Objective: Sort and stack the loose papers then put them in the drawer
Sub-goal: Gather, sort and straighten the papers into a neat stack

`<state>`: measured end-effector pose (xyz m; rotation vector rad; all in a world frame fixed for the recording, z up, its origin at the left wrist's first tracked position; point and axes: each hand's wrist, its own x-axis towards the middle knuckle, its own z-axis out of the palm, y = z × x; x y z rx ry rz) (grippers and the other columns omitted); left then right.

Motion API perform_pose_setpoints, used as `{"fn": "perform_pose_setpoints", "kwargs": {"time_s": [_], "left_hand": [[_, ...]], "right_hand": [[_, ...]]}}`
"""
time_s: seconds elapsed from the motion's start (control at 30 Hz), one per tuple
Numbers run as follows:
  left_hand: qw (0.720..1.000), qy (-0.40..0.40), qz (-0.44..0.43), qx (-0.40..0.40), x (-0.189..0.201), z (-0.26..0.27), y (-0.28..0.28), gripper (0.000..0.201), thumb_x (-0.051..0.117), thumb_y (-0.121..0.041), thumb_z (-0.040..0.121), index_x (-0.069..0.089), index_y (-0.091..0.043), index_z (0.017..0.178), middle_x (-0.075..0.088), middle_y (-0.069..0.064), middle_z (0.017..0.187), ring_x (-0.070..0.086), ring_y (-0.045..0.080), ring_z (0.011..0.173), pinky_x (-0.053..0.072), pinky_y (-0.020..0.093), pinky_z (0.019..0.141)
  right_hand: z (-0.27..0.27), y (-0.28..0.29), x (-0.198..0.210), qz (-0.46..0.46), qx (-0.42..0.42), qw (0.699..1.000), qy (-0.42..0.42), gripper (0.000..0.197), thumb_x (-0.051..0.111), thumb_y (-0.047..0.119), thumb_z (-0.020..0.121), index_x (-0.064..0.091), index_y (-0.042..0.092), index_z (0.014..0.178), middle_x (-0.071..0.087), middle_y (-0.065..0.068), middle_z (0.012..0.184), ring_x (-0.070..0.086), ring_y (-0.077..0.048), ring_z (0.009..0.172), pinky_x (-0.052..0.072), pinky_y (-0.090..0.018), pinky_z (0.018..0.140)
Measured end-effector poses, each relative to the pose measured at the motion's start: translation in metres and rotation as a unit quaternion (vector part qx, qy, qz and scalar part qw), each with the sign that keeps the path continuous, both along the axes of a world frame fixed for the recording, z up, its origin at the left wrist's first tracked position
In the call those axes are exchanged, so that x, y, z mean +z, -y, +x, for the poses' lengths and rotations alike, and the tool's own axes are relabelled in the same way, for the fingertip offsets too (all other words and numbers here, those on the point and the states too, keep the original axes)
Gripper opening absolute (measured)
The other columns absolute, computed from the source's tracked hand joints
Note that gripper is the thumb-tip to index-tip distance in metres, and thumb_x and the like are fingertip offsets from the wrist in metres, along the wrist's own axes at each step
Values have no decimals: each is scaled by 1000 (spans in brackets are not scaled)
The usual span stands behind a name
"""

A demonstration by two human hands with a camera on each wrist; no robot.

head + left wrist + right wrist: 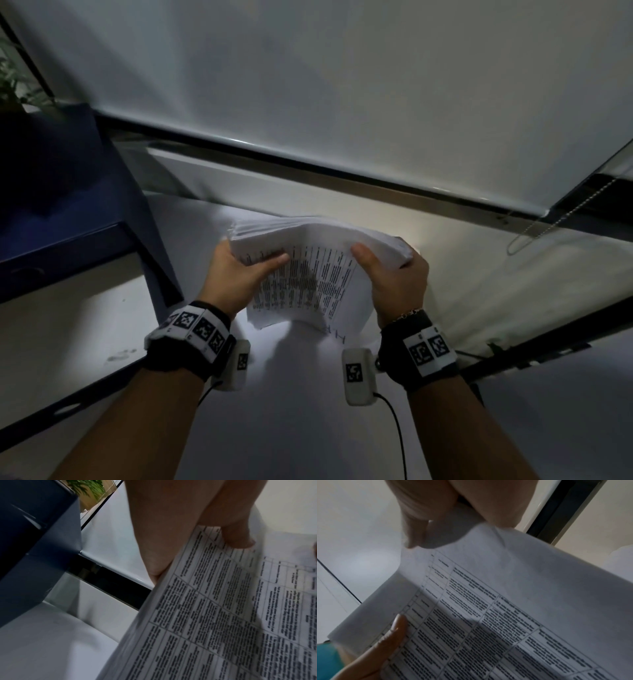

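Observation:
A thick stack of printed papers (308,270), with tables of text on the top sheet, is held above the white desk (291,428). My left hand (239,270) grips its left edge, thumb on top. Gripping the right edge is my right hand (394,274), thumb on the top sheet, fingers underneath. The stack bows upward in the middle and its near edge hangs down. In the left wrist view the papers (223,615) fill the lower right under the left hand (180,534). The right wrist view shows the papers (505,608) pinched by the right hand (440,524).
A dark blue cabinet (61,192) stands at the left, beside the desk. A white roller blind (342,85) with a bead chain (561,216) hangs behind the desk. A plant (13,78) shows at the far left. Cables run from the wrist cameras.

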<state>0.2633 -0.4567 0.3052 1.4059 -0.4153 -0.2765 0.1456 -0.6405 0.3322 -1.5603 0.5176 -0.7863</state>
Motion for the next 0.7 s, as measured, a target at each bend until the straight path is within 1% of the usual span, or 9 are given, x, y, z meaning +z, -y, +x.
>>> {"fn": "perform_pose_setpoints", "kwargs": {"time_s": [0.03, 0.13, 0.17, 0.23, 0.33, 0.43, 0.53, 0.6, 0.7], "left_hand": [[1000, 7, 7, -4, 1, -1, 0, 43, 81, -14, 63, 68, -23, 103, 75, 0, 101, 71, 17, 99, 57, 31, 84], [1000, 9, 8, -3, 3, -3, 0, 46, 82, -13, 62, 68, -21, 105, 75, -2, 102, 71, 16, 99, 57, 30, 85], [1000, 9, 8, -2, 3, -4, -1, 46, 82, -13, 62, 67, -19, 105, 75, -3, 101, 71, 15, 99, 57, 30, 85], [1000, 6, 12, 0, 2, -5, -2, 47, 83, -12, 62, 66, -19, 105, 75, -1, 101, 71, 16, 98, 58, 29, 84], [1000, 2, 16, 7, 0, -4, -2, 47, 83, -3, 65, 66, -19, 105, 75, 0, 101, 71, 15, 98, 58, 28, 84], [1000, -2, 22, 19, -2, -4, 1, 44, 82, 3, 68, 68, -23, 101, 75, -3, 99, 72, 14, 96, 58, 27, 83], [999, 0, 14, 43, -4, -2, 2, 37, 79, 5, 70, 71, -20, 96, 77, -3, 91, 73, 14, 89, 58, 32, 81], [998, 6, 6, 64, 1, -4, 2, 33, 79, 5, 71, 72, -15, 97, 76, 0, 89, 72, 16, 86, 59, 37, 81], [995, 33, -25, 85, 11, -6, 1, 36, 80, 0, 72, 70, -10, 105, 74, 3, 94, 71, 15, 86, 59, 31, 77]], "right_hand": [[0, 0, 1, 10, 3, 1000, 7, 20, 85, 27, 68, 67, 20, 63, 66, 7, 60, 60, -9, 57, 50, -29, 57], [2, 1, 0, 33, -16, 998, 56, 76, 69, 66, 68, 43, -5, 56, 38, -9, 56, 36, -19, 57, 31, -31, 56], [3, 2, 0, 40, -27, 996, 71, 84, 66, 69, 70, 38, -9, 58, 35, -11, 59, 33, -21, 60, 28, -33, 58], [4, 1, 3, 27, -41, 997, 64, 63, 63, 54, 76, 47, -5, 58, 39, -12, 58, 37, -20, 60, 30, -35, 60], [6, 2, 8, -2, -53, 998, 44, 26, 53, 34, 76, 71, 23, 62, 67, 5, 65, 58, -17, 69, 44, -34, 65], [5, 6, 7, 6, -49, 996, 72, 23, 53, 28, 81, 74, 30, 71, 72, 8, 77, 63, -13, 79, 48, -33, 73], [-4, 5, 0, -23, 8, 998, 58, 17, 67, 34, 76, 69, 27, 92, 72, 13, 85, 64, -2, 78, 51, -21, 68], [-7, -3, -3, 3, 30, 1000, 8, 21, 84, 22, 68, 72, 30, 83, 74, 15, 81, 68, -2, 75, 54, -21, 64], [-7, -5, 3, -10, 3, 1000, 8, 24, 86, 19, 69, 74, 40, 70, 73, 20, 76, 70, -2, 73, 58, -22, 66]]}}
